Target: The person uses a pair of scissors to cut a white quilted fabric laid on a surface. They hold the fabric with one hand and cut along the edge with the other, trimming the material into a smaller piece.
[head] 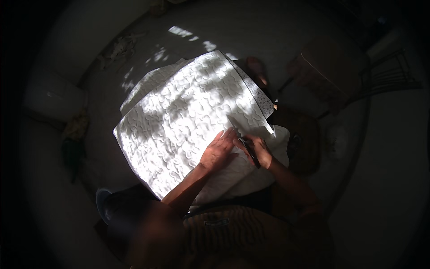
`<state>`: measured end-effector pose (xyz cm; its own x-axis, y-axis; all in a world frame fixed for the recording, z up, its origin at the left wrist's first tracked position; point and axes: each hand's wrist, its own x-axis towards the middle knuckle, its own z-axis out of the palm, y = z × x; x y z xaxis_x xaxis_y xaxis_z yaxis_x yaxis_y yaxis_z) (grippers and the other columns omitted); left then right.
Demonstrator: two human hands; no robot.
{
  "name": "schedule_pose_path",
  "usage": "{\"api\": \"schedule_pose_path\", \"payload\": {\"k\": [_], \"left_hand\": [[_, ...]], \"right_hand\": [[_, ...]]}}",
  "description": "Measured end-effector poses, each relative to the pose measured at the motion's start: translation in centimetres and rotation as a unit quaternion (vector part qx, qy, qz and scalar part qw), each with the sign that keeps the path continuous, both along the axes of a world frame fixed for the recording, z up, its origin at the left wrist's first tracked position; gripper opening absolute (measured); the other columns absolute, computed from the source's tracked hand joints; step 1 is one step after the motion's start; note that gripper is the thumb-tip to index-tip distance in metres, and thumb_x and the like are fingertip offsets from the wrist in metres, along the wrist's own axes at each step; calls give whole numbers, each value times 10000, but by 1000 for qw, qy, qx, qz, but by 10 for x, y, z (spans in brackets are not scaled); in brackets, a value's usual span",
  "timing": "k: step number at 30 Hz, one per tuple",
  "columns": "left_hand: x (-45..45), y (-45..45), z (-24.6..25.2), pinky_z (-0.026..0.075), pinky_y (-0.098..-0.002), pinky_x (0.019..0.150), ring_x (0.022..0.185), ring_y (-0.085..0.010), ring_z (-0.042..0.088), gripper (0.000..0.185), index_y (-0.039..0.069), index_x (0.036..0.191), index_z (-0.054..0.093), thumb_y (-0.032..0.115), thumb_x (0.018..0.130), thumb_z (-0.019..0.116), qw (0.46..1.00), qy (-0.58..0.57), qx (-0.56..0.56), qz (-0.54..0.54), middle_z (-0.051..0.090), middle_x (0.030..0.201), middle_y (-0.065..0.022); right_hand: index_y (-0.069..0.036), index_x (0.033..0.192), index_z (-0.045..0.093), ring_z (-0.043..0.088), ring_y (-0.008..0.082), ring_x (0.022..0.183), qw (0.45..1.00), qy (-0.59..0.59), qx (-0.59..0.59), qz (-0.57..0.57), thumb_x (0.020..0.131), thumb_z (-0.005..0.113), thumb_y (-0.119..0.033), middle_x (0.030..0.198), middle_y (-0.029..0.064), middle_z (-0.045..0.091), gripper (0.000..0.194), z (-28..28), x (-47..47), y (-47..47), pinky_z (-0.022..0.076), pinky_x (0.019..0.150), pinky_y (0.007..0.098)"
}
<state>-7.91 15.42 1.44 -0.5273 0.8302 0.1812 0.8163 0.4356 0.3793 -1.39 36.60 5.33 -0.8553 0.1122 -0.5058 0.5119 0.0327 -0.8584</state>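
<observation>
A white quilted cloth with a raised looping stitch pattern spreads before me, patched with bright sun and shadow. My left hand rests on its near right part, palm down, fingers extended. Just to the right, my right hand grips a small cutting tool with a dark handle and a pointed metal blade. That blade slants up and left over the cloth; I cannot tell whether it touches. A speckled grey panel shows from under the cloth's right edge.
Pale scraps lie on the floor at the upper left. A dark metal rack stands at the right. Near my left elbow is the rim of a bluish basin. A brown seat-like object sits right of the cloth, in shade.
</observation>
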Motion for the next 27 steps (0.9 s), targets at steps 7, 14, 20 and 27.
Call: {"api": "schedule_pose_path", "payload": {"k": [7, 14, 20, 27], "left_hand": [[1, -1, 6, 287, -444, 1383, 1658, -239, 349, 748, 35, 1620, 513, 330, 988, 784, 1000, 2, 0, 1, 488, 1708, -109], [-2, 1, 11, 319, -456, 1361, 1629, -277, 404, 710, 18, 1572, 566, 342, 982, 793, 1000, 4, 10, -11, 517, 1684, -131], [-16, 27, 13, 338, -495, 1339, 1557, -383, 483, 700, -26, 1526, 603, 384, 987, 783, 999, -31, 28, 21, 543, 1644, -221], [-29, 84, -1, 234, -495, 1378, 1664, -369, 315, 847, -81, 1614, 473, 459, 1013, 726, 998, 3, 51, -35, 409, 1745, -235]], "right_hand": [[-59, 1096, 707, 489, 93, 436, 1000, -21, -2, 8, 1073, 768, -302, 621, -17, 541, 252, 10, 2, -1, 358, 401, 295], [-74, 1007, 665, 493, 80, 449, 1000, 18, 4, 18, 1034, 819, -393, 626, -30, 541, 356, 10, 12, 8, 358, 404, 291], [-56, 1086, 668, 505, 94, 442, 998, -45, -24, -38, 987, 831, -546, 568, -10, 518, 525, 28, 23, 43, 416, 438, 291], [-76, 1001, 666, 520, 74, 472, 997, -56, 11, -56, 990, 826, -556, 687, -14, 576, 507, 39, 15, 70, 420, 432, 272]]}}
